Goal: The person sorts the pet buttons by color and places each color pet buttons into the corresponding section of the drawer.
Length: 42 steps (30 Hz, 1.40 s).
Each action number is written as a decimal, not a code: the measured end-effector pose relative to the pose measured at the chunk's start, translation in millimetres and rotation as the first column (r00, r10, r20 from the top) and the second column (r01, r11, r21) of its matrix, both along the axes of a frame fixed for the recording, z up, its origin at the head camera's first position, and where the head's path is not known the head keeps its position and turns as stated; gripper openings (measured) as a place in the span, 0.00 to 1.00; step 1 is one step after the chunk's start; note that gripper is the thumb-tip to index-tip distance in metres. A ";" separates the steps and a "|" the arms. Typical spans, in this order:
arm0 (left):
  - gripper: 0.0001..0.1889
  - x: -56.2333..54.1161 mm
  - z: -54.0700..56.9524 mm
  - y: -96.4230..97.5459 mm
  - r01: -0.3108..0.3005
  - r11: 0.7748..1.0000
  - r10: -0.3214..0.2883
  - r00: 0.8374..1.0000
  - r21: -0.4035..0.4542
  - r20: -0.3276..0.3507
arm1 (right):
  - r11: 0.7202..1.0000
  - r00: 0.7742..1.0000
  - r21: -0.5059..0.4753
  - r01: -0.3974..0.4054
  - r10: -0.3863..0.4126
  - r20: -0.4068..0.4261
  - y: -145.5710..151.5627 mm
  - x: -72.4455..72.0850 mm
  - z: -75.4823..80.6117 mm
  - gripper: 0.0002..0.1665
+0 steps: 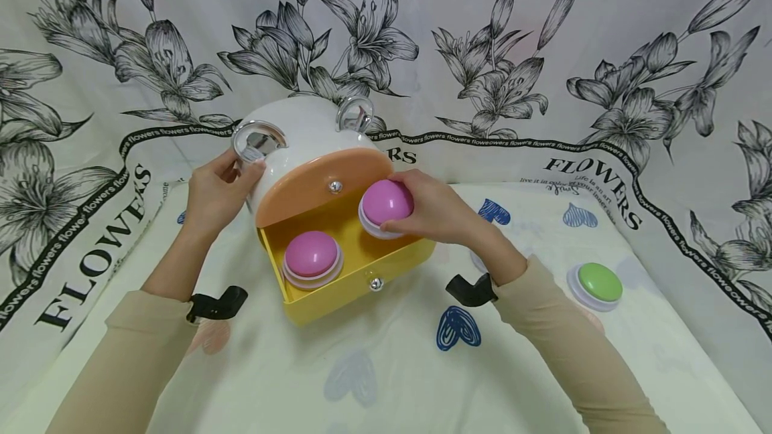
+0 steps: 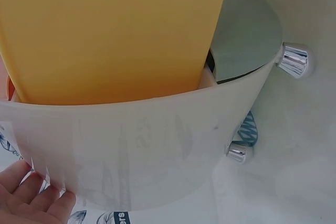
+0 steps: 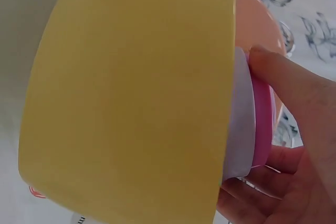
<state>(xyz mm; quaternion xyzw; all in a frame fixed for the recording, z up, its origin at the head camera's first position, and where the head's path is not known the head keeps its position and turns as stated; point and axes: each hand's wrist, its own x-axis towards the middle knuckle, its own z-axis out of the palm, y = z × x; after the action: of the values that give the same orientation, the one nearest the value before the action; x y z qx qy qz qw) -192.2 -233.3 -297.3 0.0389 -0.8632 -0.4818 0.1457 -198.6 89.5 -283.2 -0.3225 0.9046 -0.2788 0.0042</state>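
A rounded white drawer box (image 1: 301,119) with an orange front panel (image 1: 319,183) stands tilted on the cloth. Its yellow drawer (image 1: 344,297) is pulled out. My left hand (image 1: 220,189) grips the box's left side by a silver ring-shaped knob (image 1: 259,141); in the left wrist view its fingertips press against the white shell (image 2: 131,150). Over the drawer's right end, my right hand (image 1: 431,206) holds a pink push button with a white base (image 1: 388,201) between thumb and fingers. A second pink push button (image 1: 311,254) sits inside the drawer at the left.
On the cloth at the right lies a green push button (image 1: 599,282) with a white base. A heart-printed white cloth (image 1: 386,387) covers the table, and a flower-printed curtain (image 1: 482,72) hangs behind the box. A second silver knob (image 1: 354,114) tops the box.
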 end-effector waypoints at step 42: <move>0.35 -2.1 -2.6 -3.3 -0.003 1.000 0.003 1.000 -0.005 0.004 | 0.943 0.986 0.303 -0.135 0.098 0.133 -41.6 -13.3 -16.4 0.36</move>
<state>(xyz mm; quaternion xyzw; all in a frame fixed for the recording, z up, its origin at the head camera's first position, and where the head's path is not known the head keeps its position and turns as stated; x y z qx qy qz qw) -194.3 -236.6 -299.9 0.0406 -0.8645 -0.4796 0.1449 -212.0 48.0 -299.5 -0.3540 0.9147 -0.1504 0.1239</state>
